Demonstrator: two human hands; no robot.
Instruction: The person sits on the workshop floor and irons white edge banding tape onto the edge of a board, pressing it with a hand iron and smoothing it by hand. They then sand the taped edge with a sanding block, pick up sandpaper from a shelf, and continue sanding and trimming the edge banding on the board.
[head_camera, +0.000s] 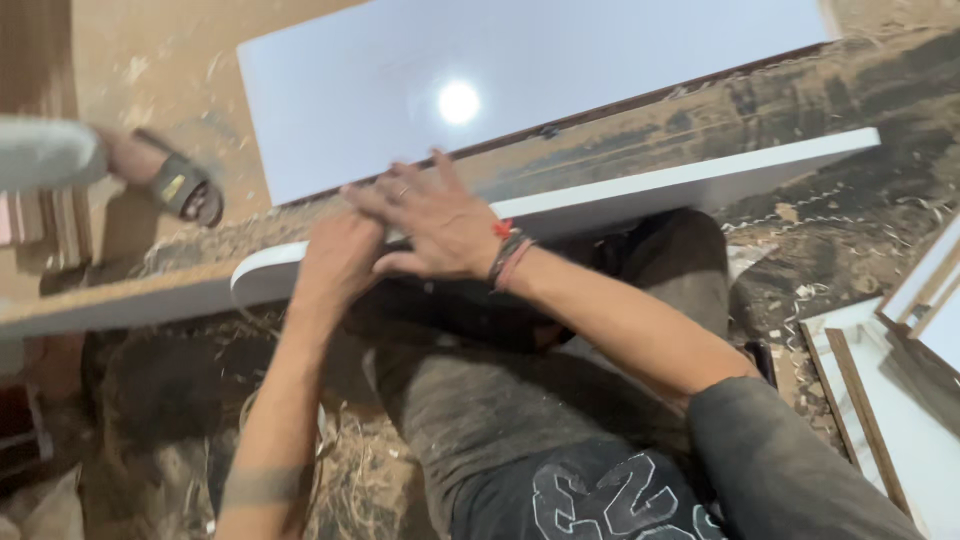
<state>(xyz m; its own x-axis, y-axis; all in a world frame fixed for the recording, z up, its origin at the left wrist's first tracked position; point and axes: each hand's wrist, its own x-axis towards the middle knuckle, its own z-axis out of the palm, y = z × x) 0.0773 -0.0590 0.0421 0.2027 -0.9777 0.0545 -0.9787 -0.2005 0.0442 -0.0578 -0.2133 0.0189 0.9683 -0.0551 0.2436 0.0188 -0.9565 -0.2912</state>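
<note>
A long white laminated board (700, 180) lies across my lap, running from left to upper right. My left hand (340, 255) rests on its near edge with the fingers curled over the board. My right hand (435, 225) lies flat on top, fingers spread, partly over the left hand. It wears a ring and red and dark thread bands at the wrist. Whether any small tool sits under the hands is hidden.
A large glossy white panel (400, 90) with a dark edge lies beyond the board. Another person's sandalled foot (175, 180) stands at the left. White panels with brown edging (900, 400) lie at the right. Wood shavings and sawdust (360, 480) cover the floor.
</note>
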